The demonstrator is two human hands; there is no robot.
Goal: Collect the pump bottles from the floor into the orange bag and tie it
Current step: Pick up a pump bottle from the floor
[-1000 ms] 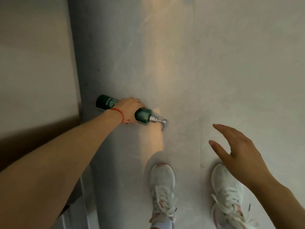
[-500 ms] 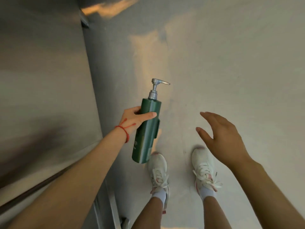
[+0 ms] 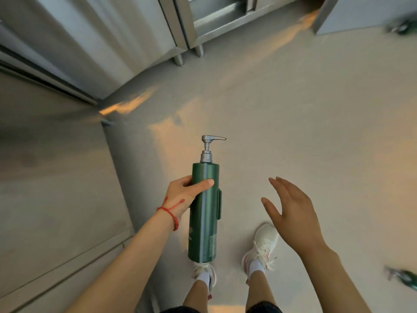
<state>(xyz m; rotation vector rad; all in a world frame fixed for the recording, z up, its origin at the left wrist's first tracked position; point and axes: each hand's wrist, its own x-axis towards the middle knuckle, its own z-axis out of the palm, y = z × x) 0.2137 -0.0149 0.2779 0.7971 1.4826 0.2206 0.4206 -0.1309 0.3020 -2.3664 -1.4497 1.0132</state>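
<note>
Now | green pump bottle [image 3: 204,213] upright | left hand [image 3: 180,196] wrapped round it

Left hand [image 3: 180,195] has raised bottle [image 3: 204,211] upright.

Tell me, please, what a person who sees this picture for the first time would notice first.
First comes the green pump bottle at the centre, held upright in the left hand. Next is the right hand, open and empty beside it. Two more bottles lie on the floor, one at the far right edge and one at the lower right.
</note>
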